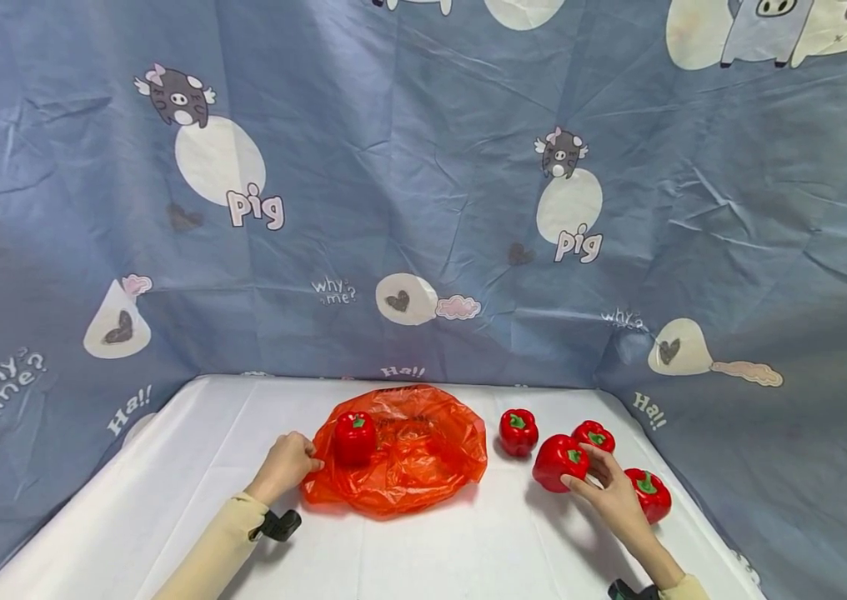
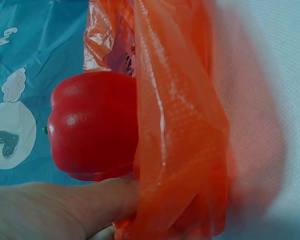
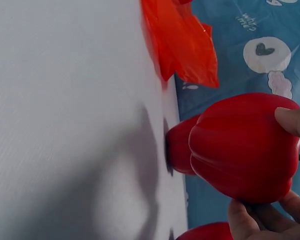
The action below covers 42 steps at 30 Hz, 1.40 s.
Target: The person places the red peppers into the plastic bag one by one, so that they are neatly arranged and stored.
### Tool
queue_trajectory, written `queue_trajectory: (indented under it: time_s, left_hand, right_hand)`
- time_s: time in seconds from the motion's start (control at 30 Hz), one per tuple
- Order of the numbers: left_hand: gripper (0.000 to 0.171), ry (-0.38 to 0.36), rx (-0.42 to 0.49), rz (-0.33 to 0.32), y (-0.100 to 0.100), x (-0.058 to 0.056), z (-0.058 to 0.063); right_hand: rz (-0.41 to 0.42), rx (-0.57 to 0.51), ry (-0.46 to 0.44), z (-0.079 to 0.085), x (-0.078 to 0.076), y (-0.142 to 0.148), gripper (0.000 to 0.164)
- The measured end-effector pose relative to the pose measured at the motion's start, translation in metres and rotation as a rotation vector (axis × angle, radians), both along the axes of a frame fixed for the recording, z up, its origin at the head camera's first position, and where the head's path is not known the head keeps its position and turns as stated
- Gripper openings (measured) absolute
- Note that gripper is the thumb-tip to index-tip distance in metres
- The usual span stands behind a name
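The left hand point(image 1: 287, 467) pinches an orange plastic bag point(image 1: 416, 477) holding one red bell pepper point(image 1: 353, 443); the right hand point(image 1: 611, 493) grips another pepper point(image 1: 554, 467).

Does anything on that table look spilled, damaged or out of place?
Nothing really stands out. The orange plastic bag looks crumpled, but thin plastic often does; the left hand holds its edge, and the pepper in it looks whole. The pepper in the right hand shows no visible damage either.
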<state>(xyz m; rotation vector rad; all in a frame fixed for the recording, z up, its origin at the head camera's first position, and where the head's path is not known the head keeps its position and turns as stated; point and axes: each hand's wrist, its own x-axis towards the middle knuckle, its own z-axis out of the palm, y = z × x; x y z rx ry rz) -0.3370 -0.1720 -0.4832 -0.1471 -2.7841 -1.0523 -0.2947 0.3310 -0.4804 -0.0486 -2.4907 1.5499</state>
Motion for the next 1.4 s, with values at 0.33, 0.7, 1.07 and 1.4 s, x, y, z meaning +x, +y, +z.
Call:
queue_trajectory:
  time_s: [0.33,0.7,1.07,1.4]
  left_hand:
    - [0.045,0.001,-0.005,-0.004,-0.001,-0.001,0.001]
    - [0.049,0.017,0.006,-0.012,-0.001,0.000,-0.001]
    - [0.048,-0.006,0.011,0.001,-0.003,-0.004,-0.004]
    - [0.049,0.009,0.012,-0.006,-0.001,-0.003,-0.003]
  right_hand:
    - [0.038,-0.032,-0.009,0.011,-0.003,-0.016,0.072]
    - [0.169,-0.081,0.072,0.025,-0.010,-0.050,0.067]
    - [0.271,-0.116,0.116,0.031,-0.018,-0.084,0.063]
    - [0.345,-0.097,0.105,0.035,-0.037,-0.125,0.064]
